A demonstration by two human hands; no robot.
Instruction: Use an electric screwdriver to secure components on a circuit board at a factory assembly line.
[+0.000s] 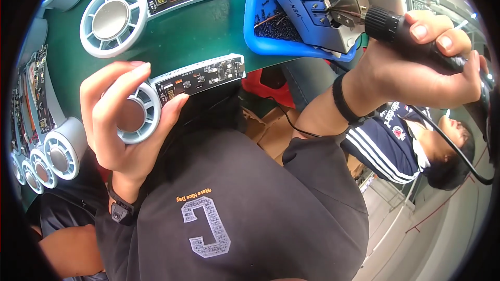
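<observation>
My left hand is closed around a light-blue fan-shaped housing, which has a spoked ring, a round metal disc and a handle. A black circuit board lies along that handle. In my right hand is a black electric screwdriver, fingers wrapped round its body. The screwdriver's front end points at the metal outlet of a screw feeder; whether its bit touches a screw there, I cannot make out. Another housing with a board lies on the green mat, beyond my left hand.
The feeder stands in a blue tray containing many small dark screws. Several similar housings are lined up at the left. Below the green mat is an open cardboard box. A co-worker is at the right.
</observation>
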